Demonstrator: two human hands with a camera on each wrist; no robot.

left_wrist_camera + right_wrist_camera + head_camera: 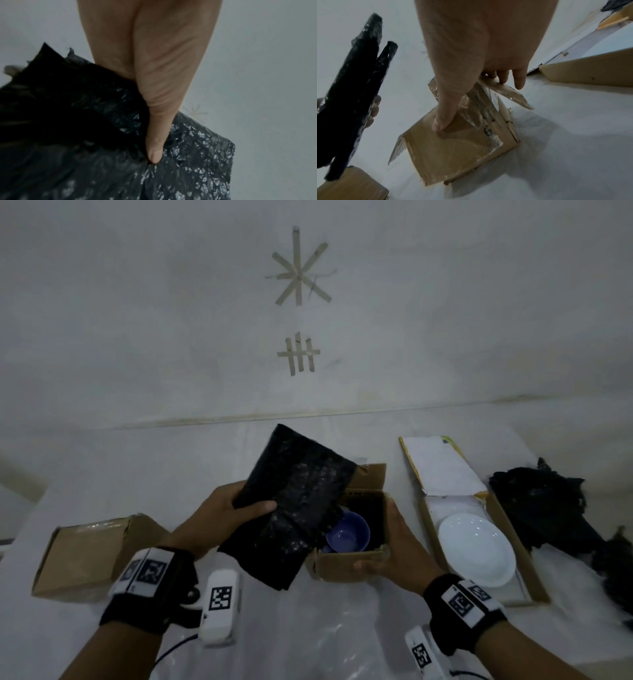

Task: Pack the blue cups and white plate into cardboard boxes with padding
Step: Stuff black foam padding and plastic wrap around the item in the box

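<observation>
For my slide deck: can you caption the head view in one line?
Left hand holds black bubble wrap over the open box with a blue cup, steadied by the right hand.

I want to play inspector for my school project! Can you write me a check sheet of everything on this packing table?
Surface: table under a white cover, clear plastic at the near edge.
Job's things: blue cup inside the open middle box; plate in the flat box, lid up; closed box at left.
Clutter: pile of black wrap at far right.
Hands: left hand grips a folded black bubble wrap over the middle box; right hand holds that box's near corner.
Cables: a black cable runs from the left wrist camera.
Surroundings: white wall with tape marks.
</observation>
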